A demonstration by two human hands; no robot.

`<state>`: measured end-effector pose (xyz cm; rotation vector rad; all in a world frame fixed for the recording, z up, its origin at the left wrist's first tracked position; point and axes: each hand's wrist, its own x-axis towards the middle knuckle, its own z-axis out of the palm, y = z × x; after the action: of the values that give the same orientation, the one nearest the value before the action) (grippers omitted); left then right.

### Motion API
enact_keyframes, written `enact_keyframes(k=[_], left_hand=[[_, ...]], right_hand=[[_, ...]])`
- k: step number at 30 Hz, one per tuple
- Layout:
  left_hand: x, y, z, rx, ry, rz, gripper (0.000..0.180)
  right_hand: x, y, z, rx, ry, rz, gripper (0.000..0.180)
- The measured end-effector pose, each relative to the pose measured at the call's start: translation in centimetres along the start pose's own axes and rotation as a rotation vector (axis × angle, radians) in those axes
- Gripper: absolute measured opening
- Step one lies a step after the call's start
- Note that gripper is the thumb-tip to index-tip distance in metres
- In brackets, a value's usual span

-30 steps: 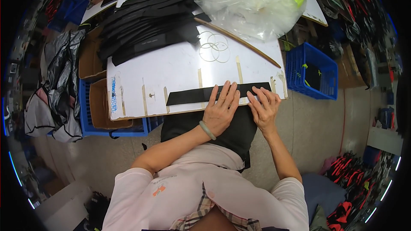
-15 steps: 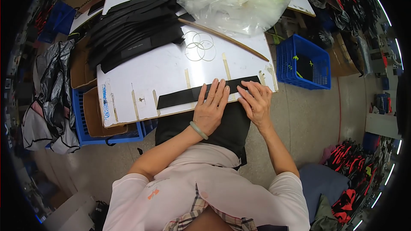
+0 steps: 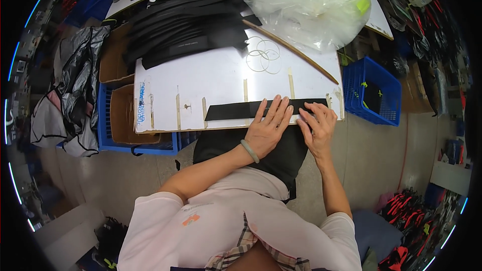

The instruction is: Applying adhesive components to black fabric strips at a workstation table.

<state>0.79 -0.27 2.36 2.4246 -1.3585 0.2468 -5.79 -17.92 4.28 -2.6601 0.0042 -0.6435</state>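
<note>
A long black fabric strip (image 3: 228, 111) lies flat along the near edge of the white table (image 3: 191, 83). My left hand (image 3: 269, 123) rests on the middle of it, palm down, fingers stretched out; a pale bangle (image 3: 249, 151) circles that wrist. At the strip's right end, my right hand (image 3: 318, 125) touches it with fingers apart and slightly bent. Farther back on the left, several similar black strips (image 3: 186, 25) are piled in a fanned stack. Whatever lies under my palms is hidden.
Thin pale rings (image 3: 263, 55) lie overlapping mid-table, beside a wooden stick (image 3: 296, 52). A clear plastic bag (image 3: 306, 5) bulges at the back. Tape strips (image 3: 205, 110) mark the tabletop. Blue crates (image 3: 371, 93) (image 3: 138, 146) stand on both sides, the left one holding cardboard boxes (image 3: 131, 115).
The whole view has turned and shifted, so the table sits farther right in it. Both hands stay on the strip, with the fingers little changed.
</note>
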Motion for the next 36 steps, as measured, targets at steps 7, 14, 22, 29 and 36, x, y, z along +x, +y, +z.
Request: enact_keyframes(k=[7, 14, 22, 29, 36], left_hand=[[0.6, 0.5, 2.5, -0.172, 0.000, -0.061, 0.053], [-0.6, -0.3, 2.4, -0.088, -0.010, -0.033, 0.052], [0.6, 0.4, 0.4, -0.012, -0.059, 0.039, 0.057], [0.5, 0.2, 0.3, 0.018, -0.062, 0.009, 0.057], [0.9, 0.2, 0.0, -0.185, -0.003, -0.061, 0.061]], right_hand=[[8.1, -8.1, 6.2, 0.244, -0.237, -0.250, 0.036], [8.1, -7.7, 8.2, 0.333, -0.221, -0.257, 0.025], [-0.1, -1.2, 3.7, 0.138, 0.320, 0.302, 0.017], [-0.3, -1.3, 4.0, 0.115, 0.346, 0.249, 0.021], [0.3, -0.2, 1.7, 0.113, 0.216, 0.241, 0.019]])
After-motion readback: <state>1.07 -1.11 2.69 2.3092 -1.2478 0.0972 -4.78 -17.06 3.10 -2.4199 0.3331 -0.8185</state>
